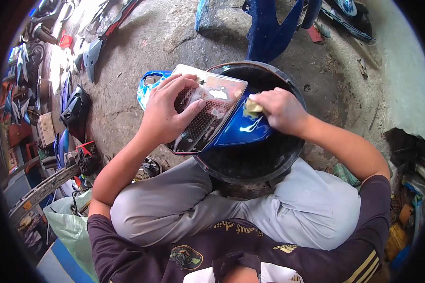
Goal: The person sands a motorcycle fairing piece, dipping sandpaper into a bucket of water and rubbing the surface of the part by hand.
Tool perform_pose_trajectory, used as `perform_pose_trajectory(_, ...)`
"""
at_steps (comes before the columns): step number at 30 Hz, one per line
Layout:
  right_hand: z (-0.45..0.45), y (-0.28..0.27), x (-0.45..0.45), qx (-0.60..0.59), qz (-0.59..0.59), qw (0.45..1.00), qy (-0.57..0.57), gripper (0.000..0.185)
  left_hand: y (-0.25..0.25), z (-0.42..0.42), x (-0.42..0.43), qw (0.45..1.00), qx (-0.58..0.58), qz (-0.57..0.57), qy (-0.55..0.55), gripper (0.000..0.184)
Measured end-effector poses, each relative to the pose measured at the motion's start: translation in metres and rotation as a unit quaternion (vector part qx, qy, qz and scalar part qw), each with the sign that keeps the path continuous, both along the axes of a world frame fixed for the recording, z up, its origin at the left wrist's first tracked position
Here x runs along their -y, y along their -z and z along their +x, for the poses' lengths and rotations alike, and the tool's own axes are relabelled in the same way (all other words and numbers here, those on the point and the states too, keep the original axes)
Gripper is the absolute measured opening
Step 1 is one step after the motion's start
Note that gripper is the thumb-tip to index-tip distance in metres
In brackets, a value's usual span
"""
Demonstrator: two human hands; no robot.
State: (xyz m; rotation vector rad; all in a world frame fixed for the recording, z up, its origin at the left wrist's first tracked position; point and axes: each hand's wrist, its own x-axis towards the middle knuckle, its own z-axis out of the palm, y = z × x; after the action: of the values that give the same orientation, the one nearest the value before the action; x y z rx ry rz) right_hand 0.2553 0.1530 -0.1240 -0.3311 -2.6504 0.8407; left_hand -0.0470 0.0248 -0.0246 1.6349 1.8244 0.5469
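A glossy panel, blue at its right part and pale with a honeycomb pattern on the left, lies across a round black tub. My left hand rests on the honeycomb part, its fingers apart and pressing on the surface. My right hand pinches a small yellowish pad against the blue part. Around the pad the surface looks wet and smeared. The inside of the tub is dark.
Blue plastic fairings lie on the concrete floor beyond the tub. Many panels and a black part are heaped at the left. A pale green bag is beside my left knee. Clutter lines the right edge.
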Motion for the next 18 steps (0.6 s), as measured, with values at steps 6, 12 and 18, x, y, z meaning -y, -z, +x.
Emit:
perform_pose_trajectory(6,-0.007,-0.032,0.023,-0.044,0.025,0.995,-0.089,0.032,0.001,-0.001,-0.001,1.0,-0.007,0.004,0.008,0.049)
perform_pose_trajectory(12,-0.001,-0.012,0.021,0.008,-0.046,0.996,0.08,0.034,0.009,-0.006,0.003,0.999,-0.023,0.024,0.017,0.048)
perform_pose_trajectory(18,-0.002,-0.026,0.014,-0.018,-0.03,0.996,-0.081,0.04,0.001,0.001,-0.001,0.999,-0.03,0.024,0.02,0.048)
